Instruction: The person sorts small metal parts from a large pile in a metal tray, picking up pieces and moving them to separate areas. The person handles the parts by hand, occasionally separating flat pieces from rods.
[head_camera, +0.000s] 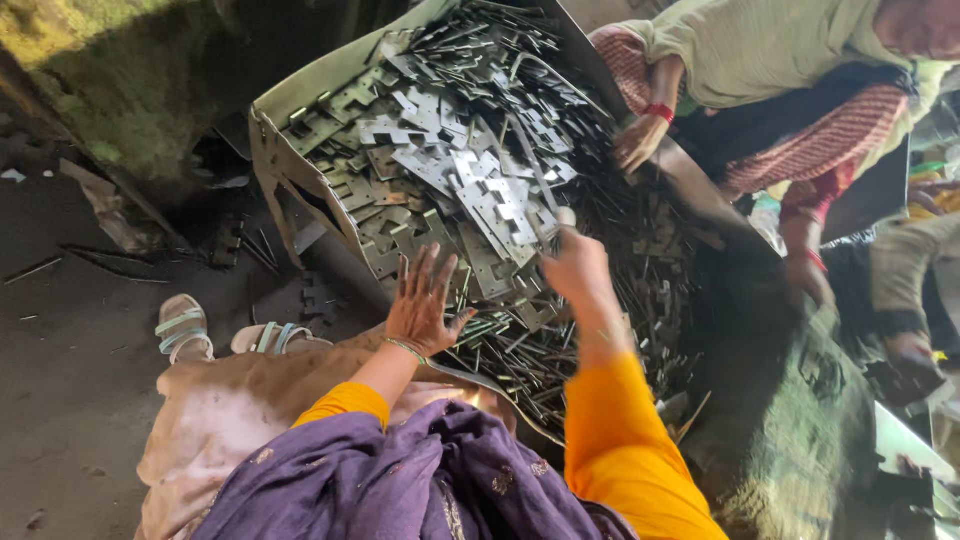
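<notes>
Two hands are at work over one heap. My left hand (425, 300) lies flat on the near edge of the pile, fingers spread apart, palm down, holding nothing. My right hand (575, 262) is closed around a thin metal strip (540, 190) that runs up and away from the fist across the heap; motion blur hides just how the fingers sit on it.

The plates (480, 185), flat stamped pieces with square cut-outs, lie stacked just beyond both hands in a dented metal tray (300, 90). Thin rods (620, 270) spill to the right of the right hand and below it.

A co-worker's hand (638, 143) rests on the far right edge of the pile, well beyond my right hand, red bangle at the wrist.

Sandals (185, 330) sit left of the left hand on the dark floor (70, 400).

Judgement on handling: the edges look sharp and the pieces interlock. I would keep the left palm pressed flat to steady the heap, draw the strip out along its own length and not sideways, and stay clear of the other person's fingers.
</notes>
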